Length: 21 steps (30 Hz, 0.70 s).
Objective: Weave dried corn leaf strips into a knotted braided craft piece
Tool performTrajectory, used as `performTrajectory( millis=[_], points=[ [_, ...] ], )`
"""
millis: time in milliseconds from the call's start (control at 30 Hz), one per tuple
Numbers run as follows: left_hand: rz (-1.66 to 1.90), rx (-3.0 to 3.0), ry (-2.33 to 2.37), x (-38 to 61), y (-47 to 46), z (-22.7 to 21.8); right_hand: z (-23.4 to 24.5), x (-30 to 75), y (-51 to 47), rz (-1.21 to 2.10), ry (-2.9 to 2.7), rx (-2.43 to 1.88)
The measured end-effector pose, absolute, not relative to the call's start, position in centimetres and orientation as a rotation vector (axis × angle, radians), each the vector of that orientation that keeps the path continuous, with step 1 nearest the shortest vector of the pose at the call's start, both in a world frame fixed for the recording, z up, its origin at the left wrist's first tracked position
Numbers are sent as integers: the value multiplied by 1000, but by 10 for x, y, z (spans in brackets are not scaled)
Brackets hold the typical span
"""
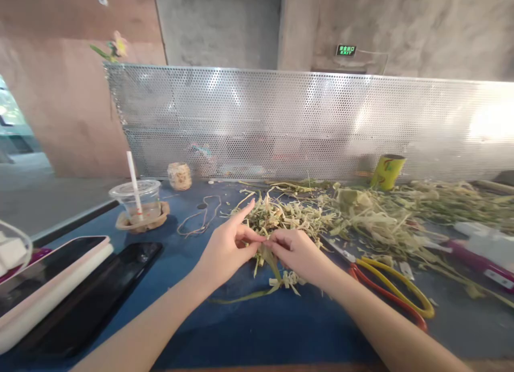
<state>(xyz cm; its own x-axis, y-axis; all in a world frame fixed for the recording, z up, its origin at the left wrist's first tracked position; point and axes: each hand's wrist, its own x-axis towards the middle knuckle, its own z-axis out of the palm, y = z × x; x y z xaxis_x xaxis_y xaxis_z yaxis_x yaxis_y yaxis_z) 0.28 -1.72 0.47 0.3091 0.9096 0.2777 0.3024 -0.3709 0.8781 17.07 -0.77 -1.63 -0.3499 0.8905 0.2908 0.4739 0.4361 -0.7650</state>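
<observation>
My left hand (227,249) and my right hand (300,253) meet over the middle of the table. Thumb and fingertips of both are pinched together on a pale green leaf strip (272,262), which hangs down between them; the left index finger points up and away. Just behind the hands lies a heap of curled, dried plant strips (289,214). A small bunch of cut strips (289,279) rests below my right hand, and a thin green strip (244,296) trails to the left along the tabletop.
Scissors with red and yellow handles (417,302) lie beside my right forearm. More dried plant strips (373,217) and a yellow-green tube (387,172) are at the right. On the left stand a plastic cup (146,206) with a straw and phones (92,291). A perforated metal screen (257,120) borders the back.
</observation>
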Motion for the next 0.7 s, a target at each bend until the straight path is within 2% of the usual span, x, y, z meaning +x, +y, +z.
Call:
performTrajectory(
  millis=[167, 367, 467, 700],
  points=[
    [1185, 2090, 1145, 2, -20, 2, -19, 169, -2, 1317, -1769, -932],
    [1209, 2159, 1023, 1, -20, 1, -21, 168, -3, 1734, -1411, -819],
    [1137, 2005, 976, -1, -17, 3, -19, 171, -5, 1687, -1446, -862],
    [925, 1619, 881, -8, -9, 5, -11, 177, -7, 1274, -1965, -950]
  ],
)
